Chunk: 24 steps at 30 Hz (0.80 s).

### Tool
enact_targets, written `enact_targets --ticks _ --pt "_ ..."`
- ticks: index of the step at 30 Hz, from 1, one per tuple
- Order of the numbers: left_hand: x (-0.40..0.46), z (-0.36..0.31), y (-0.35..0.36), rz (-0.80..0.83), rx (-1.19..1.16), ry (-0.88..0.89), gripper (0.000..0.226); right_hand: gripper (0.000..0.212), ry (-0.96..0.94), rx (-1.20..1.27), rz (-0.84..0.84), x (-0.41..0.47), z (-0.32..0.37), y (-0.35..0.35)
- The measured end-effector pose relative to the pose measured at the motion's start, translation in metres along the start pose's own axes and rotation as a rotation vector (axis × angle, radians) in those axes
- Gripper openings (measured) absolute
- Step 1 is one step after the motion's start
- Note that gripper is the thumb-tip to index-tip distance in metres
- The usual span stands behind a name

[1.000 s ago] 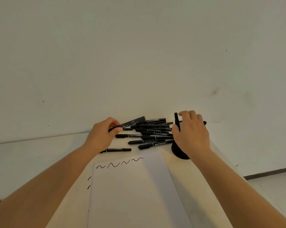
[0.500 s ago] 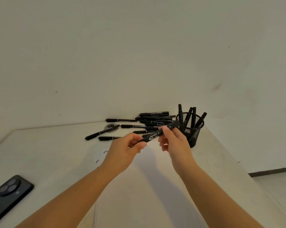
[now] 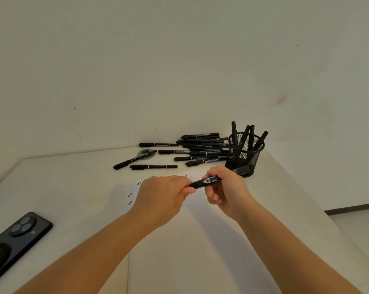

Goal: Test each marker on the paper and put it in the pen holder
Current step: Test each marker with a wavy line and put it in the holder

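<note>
Compared with half a second earlier, both hands are seen lower and nearer the sheet, and the held marker is tilted closer to level. The pale, flat table (image 3: 73,187) fills the lower half of the view against a plain off-white wall (image 3: 179,60). A white sheet of paper (image 3: 190,240) lies on the table below the forearms, with short black squiggles (image 3: 130,198) visible at its far-left edge. A dark smartphone (image 3: 16,238) is laid camera-side up at the table's left edge. A black wire-mesh pen holder (image 3: 244,155) stands at the far right of the table, with four black markers (image 3: 248,135) leaning upright inside it. A loose pile of black markers (image 3: 202,149) lies just left of the holder, and three more are scattered further left, one resting across a small clear disc (image 3: 145,154). The left hand (image 3: 164,198) is closed, its fingertips pinched on one end of a black marker with a white label (image 3: 209,181). The right hand (image 3: 226,187) is curled around the other end of the same marker, which is held above the paper's far edge, just in front of the holder.
</note>
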<state>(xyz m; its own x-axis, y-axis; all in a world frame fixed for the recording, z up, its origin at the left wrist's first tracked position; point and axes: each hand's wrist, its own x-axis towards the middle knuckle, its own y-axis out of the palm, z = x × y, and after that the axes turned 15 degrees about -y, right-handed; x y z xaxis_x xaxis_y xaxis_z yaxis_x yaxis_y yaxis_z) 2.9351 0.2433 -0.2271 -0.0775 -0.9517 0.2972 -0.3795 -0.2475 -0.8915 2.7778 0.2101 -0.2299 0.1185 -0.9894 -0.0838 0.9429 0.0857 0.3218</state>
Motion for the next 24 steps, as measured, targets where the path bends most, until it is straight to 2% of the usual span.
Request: enact_targets --ticks 2,4,6,7,9,12,14,18,24 --pt "-0.004 0.009 0.002 0.065 -0.082 -0.088 0.019 0.031 -0.038 0.07 -0.097 0.007 0.003 -0.014" --pt "-0.005 0.031 -0.002 0.151 -0.269 -0.299 0.03 0.026 -0.134 0.153 -0.239 0.014 0.015 -0.042" --pt "-0.003 0.054 -0.007 0.254 -0.4 -0.45 0.035 0.024 -0.249 0.04 -0.296 0.019 0.023 -0.067" --pt "-0.003 0.06 -0.006 0.313 -0.441 -0.477 0.035 0.023 -0.278 -0.073 -0.271 0.02 0.022 -0.072" --pt "-0.002 0.058 0.002 0.385 -0.5 -0.459 0.032 0.019 -0.287 -0.268 -0.161 0.022 0.011 -0.068" --pt "-0.001 0.048 0.019 0.353 -0.475 -0.401 0.028 0.008 -0.297 -0.394 -0.051 0.024 -0.005 -0.055" --pt "0.002 0.048 0.028 0.27 -0.366 -0.365 0.023 0.014 -0.325 -0.421 -0.077 0.03 -0.014 -0.054" --pt "0.008 0.047 0.041 0.189 -0.272 -0.242 0.019 0.009 -0.347 -0.436 -0.111 0.047 -0.026 -0.042" --pt "0.006 0.056 0.052 0.184 -0.238 -0.2 0.024 0.015 -0.482 -0.574 -0.145 0.072 -0.045 -0.032"
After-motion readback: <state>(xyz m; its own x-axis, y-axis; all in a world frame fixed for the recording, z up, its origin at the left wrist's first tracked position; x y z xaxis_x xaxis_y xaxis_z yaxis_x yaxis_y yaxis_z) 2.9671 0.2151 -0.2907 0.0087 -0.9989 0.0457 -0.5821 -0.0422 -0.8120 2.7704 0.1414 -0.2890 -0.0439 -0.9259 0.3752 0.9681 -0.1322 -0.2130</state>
